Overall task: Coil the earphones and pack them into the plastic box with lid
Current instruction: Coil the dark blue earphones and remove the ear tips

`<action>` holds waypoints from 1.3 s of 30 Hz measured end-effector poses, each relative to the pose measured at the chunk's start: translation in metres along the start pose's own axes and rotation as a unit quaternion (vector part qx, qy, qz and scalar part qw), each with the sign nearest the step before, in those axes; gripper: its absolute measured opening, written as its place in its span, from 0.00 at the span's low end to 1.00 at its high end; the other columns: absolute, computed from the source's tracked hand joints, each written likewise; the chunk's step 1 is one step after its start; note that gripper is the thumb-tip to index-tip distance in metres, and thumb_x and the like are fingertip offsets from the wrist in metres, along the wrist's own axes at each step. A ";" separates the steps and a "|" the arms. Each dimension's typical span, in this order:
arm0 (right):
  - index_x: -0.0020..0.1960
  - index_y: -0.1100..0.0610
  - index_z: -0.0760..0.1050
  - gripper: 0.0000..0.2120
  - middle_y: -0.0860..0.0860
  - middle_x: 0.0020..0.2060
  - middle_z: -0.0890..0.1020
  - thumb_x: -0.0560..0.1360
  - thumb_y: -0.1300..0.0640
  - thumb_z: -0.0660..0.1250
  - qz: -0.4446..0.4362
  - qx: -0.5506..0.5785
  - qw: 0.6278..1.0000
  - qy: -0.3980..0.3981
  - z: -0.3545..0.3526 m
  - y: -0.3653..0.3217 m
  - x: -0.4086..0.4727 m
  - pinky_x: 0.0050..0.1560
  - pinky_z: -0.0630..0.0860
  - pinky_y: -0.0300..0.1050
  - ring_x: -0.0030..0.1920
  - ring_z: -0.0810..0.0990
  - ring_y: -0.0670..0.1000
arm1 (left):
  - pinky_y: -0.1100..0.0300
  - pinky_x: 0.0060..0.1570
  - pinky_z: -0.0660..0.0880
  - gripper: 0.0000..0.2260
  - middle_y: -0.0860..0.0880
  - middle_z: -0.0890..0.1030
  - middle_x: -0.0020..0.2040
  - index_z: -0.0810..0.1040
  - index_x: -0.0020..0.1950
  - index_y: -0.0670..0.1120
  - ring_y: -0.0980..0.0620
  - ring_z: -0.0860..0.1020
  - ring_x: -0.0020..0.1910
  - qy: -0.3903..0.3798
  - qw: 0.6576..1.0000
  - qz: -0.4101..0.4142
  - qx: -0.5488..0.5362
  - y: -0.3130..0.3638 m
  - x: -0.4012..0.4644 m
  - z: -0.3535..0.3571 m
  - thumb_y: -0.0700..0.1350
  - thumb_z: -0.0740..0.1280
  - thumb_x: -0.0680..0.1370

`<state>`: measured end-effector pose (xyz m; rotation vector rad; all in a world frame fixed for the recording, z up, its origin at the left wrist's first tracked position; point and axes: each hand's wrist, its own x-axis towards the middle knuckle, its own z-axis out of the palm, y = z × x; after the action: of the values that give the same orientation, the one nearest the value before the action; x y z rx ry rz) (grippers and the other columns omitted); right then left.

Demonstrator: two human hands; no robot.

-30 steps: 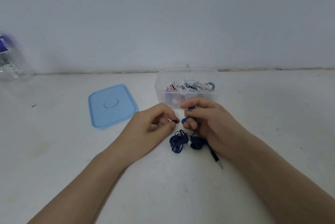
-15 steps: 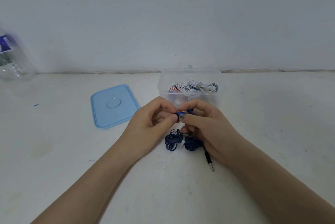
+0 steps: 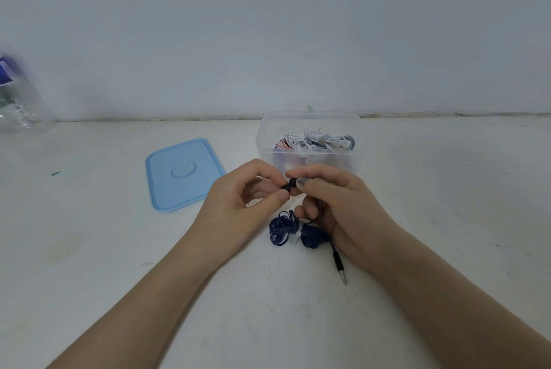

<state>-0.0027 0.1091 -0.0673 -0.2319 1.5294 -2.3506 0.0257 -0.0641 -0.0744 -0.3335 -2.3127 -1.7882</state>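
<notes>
I see my left hand [image 3: 238, 198] and right hand [image 3: 331, 198] both pinching the dark earbud [image 3: 289, 184] just before the plastic box [image 3: 308, 142] (lid [image 3: 182, 173] lying left of it), blue coiled cable [image 3: 298, 231] resting on the table [image 3: 89, 249] beneath.

Navy earphones [image 3: 298, 233]; light-blue lid [image 3: 183, 173]; clear box [image 3: 268, 142]; bottle [image 3: 18, 100] label seemingly blue.

Dark-blue coiled earphones [image 3: 293, 233] lie before the clear plastic box [image 3: 308, 142] of earphones, blue lid [image 3: 183, 173] left.
</notes>
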 end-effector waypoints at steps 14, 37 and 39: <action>0.52 0.67 0.77 0.06 0.57 0.34 0.80 0.76 0.72 0.65 -0.003 0.004 1.000 0.003 -0.002 0.000 0.001 0.40 0.80 0.44 0.26 0.74 0.50 | 0.54 0.55 0.79 0.07 0.44 0.87 0.42 0.81 0.49 0.44 0.45 0.85 0.46 0.006 1.000 -0.005 -0.005 0.001 -0.001 -0.001 0.33 0.72 0.77; 0.52 0.71 0.77 0.06 0.64 0.38 0.74 0.76 0.72 0.66 0.008 -0.024 0.999 -0.023 -0.002 -0.001 -0.001 0.40 0.80 0.42 0.26 0.76 0.48 | 0.64 0.54 0.79 0.05 0.42 0.87 0.47 0.80 0.54 0.38 0.50 0.86 0.49 -0.045 0.994 -0.071 -0.063 0.006 0.002 -0.006 0.34 0.69 0.79; 0.51 0.70 0.77 0.05 0.63 0.37 0.74 0.75 0.71 0.66 0.012 -0.024 0.999 -0.025 -0.002 -0.002 -0.002 0.41 0.80 0.43 0.26 0.76 0.48 | 0.59 0.58 0.79 0.05 0.42 0.87 0.48 0.81 0.54 0.38 0.46 0.86 0.52 -0.048 0.993 -0.074 -0.075 0.005 0.002 -0.007 0.34 0.69 0.78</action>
<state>-0.0023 0.1125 -0.0664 -0.2803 1.5568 -2.2738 0.0257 -0.0699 -0.0670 -0.2829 -2.3273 -2.0665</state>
